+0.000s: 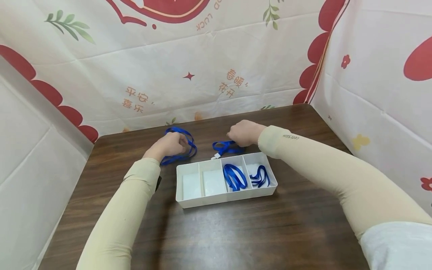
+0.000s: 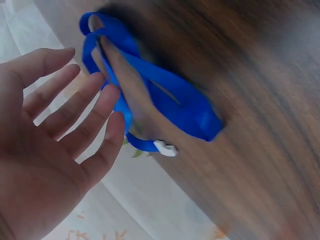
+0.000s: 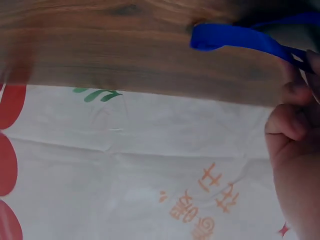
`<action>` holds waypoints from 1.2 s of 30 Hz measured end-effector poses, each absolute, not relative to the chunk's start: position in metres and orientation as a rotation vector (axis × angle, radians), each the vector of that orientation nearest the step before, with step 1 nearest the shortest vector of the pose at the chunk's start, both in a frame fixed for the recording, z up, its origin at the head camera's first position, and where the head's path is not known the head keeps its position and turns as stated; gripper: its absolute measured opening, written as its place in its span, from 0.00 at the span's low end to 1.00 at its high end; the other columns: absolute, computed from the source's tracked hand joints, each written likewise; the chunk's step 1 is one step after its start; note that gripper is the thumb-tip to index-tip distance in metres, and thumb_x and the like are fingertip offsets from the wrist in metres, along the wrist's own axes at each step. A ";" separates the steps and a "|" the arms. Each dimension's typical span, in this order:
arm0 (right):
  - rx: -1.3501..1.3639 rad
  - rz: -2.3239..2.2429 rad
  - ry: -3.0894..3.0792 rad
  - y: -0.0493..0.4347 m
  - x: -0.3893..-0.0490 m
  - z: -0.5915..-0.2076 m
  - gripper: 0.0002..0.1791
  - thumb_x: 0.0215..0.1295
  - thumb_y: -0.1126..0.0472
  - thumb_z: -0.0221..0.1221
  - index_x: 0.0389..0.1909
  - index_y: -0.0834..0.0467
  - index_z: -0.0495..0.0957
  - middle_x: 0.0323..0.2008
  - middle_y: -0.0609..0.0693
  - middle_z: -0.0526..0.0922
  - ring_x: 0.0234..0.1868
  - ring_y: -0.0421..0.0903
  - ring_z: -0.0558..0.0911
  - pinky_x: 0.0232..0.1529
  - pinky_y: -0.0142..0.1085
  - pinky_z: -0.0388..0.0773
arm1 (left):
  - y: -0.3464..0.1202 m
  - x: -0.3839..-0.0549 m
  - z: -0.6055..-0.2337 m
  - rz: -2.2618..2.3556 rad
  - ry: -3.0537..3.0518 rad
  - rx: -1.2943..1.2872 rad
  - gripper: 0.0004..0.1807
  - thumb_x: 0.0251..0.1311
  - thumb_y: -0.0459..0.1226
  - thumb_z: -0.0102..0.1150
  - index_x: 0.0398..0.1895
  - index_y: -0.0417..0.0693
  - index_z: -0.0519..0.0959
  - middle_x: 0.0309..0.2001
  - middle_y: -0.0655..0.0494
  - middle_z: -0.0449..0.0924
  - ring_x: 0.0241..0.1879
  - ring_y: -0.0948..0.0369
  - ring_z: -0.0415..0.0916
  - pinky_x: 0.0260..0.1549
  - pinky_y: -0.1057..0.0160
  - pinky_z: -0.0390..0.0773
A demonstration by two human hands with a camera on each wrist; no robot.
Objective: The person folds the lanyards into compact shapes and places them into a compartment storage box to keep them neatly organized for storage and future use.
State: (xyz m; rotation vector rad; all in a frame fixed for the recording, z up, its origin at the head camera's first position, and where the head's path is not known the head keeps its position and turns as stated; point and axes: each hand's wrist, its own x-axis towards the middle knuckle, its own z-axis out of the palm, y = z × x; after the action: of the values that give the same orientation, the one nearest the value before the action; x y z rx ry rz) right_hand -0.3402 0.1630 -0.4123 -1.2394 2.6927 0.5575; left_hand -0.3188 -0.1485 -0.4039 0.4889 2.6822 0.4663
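My left hand hovers at a looped blue lanyard on the table, left of centre. In the left wrist view its fingers are spread and loosely bent beside the lanyard, which has a white clip. Farther right, my right hand pinches a second blue lanyard, whose white clip lies toward the tray. The right wrist view shows a band of that lanyard running into the curled fingers.
A white tray with several compartments stands just in front of both hands. Its third compartment from the left has a coiled blue lanyard, and the rightmost holds blue straps. A printed cloth hangs along the table's back edge.
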 end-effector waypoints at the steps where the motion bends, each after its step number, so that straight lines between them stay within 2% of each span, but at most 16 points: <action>1: -1.256 0.517 2.707 0.163 -0.340 -0.408 0.02 0.73 0.64 0.63 0.42 0.56 0.84 0.35 0.51 0.88 0.29 0.46 0.81 0.36 0.44 0.85 | -0.146 -0.319 -0.402 0.479 2.675 0.506 0.21 0.73 0.36 0.59 0.66 0.42 0.79 0.63 0.43 0.84 0.65 0.44 0.80 0.67 0.42 0.78; 5: -1.345 0.362 2.750 0.161 -0.339 -0.389 0.08 0.76 0.65 0.60 0.52 0.56 0.80 0.33 0.50 0.87 0.31 0.47 0.83 0.39 0.44 0.86 | -0.135 -0.318 -0.390 0.547 2.650 0.540 0.22 0.74 0.40 0.56 0.67 0.44 0.79 0.63 0.43 0.83 0.66 0.43 0.80 0.66 0.42 0.79; 7: -1.403 0.284 2.754 0.160 -0.338 -0.381 0.08 0.77 0.68 0.58 0.52 0.56 0.79 0.31 0.50 0.86 0.29 0.47 0.82 0.38 0.43 0.85 | -0.128 -0.316 -0.383 0.591 2.644 0.544 0.21 0.75 0.42 0.55 0.66 0.47 0.79 0.64 0.44 0.83 0.66 0.44 0.79 0.66 0.41 0.79; 9: -1.456 0.209 2.748 0.160 -0.336 -0.374 0.06 0.78 0.68 0.58 0.46 0.54 0.80 0.29 0.48 0.85 0.28 0.45 0.80 0.36 0.40 0.82 | -0.121 -0.313 -0.377 0.630 2.630 0.559 0.20 0.78 0.45 0.55 0.66 0.49 0.80 0.64 0.46 0.82 0.67 0.45 0.79 0.67 0.41 0.78; 12: -1.552 0.132 2.735 0.159 -0.334 -0.366 0.08 0.73 0.69 0.62 0.37 0.53 0.84 0.27 0.46 0.85 0.26 0.43 0.78 0.32 0.37 0.79 | -0.112 -0.309 -0.370 0.697 2.580 0.599 0.21 0.79 0.49 0.55 0.67 0.51 0.79 0.67 0.48 0.81 0.69 0.47 0.77 0.70 0.42 0.76; 15: -1.580 0.065 2.735 0.156 -0.330 -0.359 0.07 0.69 0.67 0.67 0.37 0.52 0.91 0.31 0.44 0.88 0.30 0.42 0.83 0.35 0.35 0.82 | -0.103 -0.305 -0.366 0.766 2.509 0.637 0.24 0.80 0.53 0.54 0.69 0.53 0.77 0.71 0.51 0.78 0.73 0.48 0.74 0.72 0.43 0.75; 21: -1.594 0.002 2.789 0.155 -0.323 -0.345 0.16 0.65 0.74 0.66 0.46 0.52 0.92 0.38 0.48 0.88 0.36 0.45 0.85 0.41 0.38 0.85 | -0.090 -0.303 -0.360 0.919 2.409 0.679 0.26 0.80 0.51 0.55 0.73 0.50 0.75 0.73 0.52 0.76 0.73 0.50 0.73 0.71 0.43 0.76; 24: -1.643 -0.032 2.855 0.157 -0.320 -0.340 0.18 0.65 0.74 0.65 0.48 0.51 0.92 0.43 0.49 0.88 0.39 0.47 0.87 0.44 0.40 0.86 | -0.087 -0.303 -0.358 1.026 2.400 0.639 0.27 0.80 0.48 0.56 0.75 0.48 0.69 0.69 0.48 0.78 0.67 0.48 0.78 0.67 0.43 0.79; 27: -1.699 -0.080 2.915 0.158 -0.316 -0.335 0.19 0.66 0.75 0.65 0.51 0.52 0.90 0.50 0.52 0.89 0.46 0.50 0.90 0.49 0.42 0.88 | -0.084 -0.303 -0.357 1.110 2.436 0.611 0.25 0.81 0.48 0.54 0.74 0.50 0.66 0.60 0.47 0.82 0.56 0.48 0.82 0.56 0.47 0.83; 30: -1.733 -0.108 2.961 0.159 -0.314 -0.328 0.20 0.67 0.75 0.63 0.53 0.53 0.89 0.54 0.52 0.89 0.45 0.50 0.91 0.48 0.41 0.89 | -0.082 -0.301 -0.353 1.179 2.484 0.630 0.17 0.81 0.48 0.54 0.62 0.50 0.76 0.48 0.51 0.84 0.46 0.51 0.80 0.46 0.54 0.80; 33: -1.743 -0.102 3.030 0.162 -0.314 -0.319 0.17 0.69 0.72 0.63 0.55 0.57 0.88 0.56 0.54 0.88 0.43 0.52 0.91 0.46 0.43 0.90 | -0.079 -0.297 -0.349 1.252 2.508 0.666 0.13 0.80 0.48 0.55 0.45 0.50 0.83 0.34 0.55 0.79 0.36 0.54 0.74 0.37 0.58 0.74; 36: -1.694 -0.195 3.108 0.169 -0.317 -0.313 0.14 0.72 0.70 0.61 0.56 0.62 0.86 0.58 0.58 0.87 0.45 0.56 0.91 0.48 0.47 0.89 | -0.075 -0.291 -0.344 1.336 2.492 0.697 0.13 0.79 0.48 0.58 0.41 0.51 0.84 0.30 0.55 0.76 0.32 0.56 0.71 0.33 0.60 0.70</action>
State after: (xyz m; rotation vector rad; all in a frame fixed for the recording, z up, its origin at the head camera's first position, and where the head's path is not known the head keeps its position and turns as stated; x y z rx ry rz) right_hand -0.3166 0.1687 -0.3127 -1.6941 3.1080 -0.1952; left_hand -0.2913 -0.0746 -0.3442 0.6974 2.4922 1.3360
